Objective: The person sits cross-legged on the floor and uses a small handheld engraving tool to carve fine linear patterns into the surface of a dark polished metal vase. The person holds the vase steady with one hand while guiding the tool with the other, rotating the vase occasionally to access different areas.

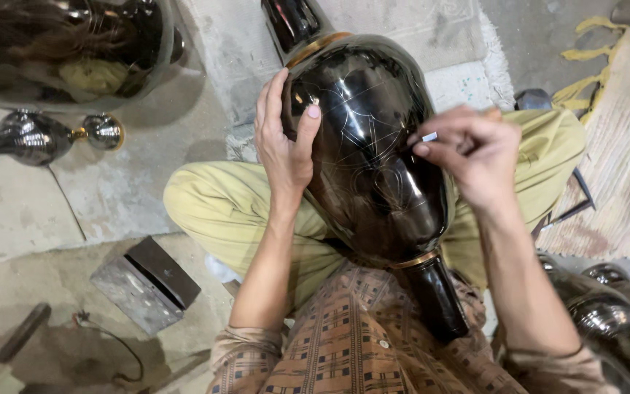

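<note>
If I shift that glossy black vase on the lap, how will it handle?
The black vase looks rigid and probably slippery, given its mirror gloss. Its rounded belly would likely roll if the left hand let go. The scratched lines suggest a finish that mars easily.

Glossy black metal vase (373, 146) with scratched lines and brass-coloured bands, rough concrete floor (111, 190), checked cloth shirt (359, 343)

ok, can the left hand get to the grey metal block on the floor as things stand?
Probably yes: the left hand rests on the black vase, and the grey metal block lies on bare floor at that side, nothing between.
</note>
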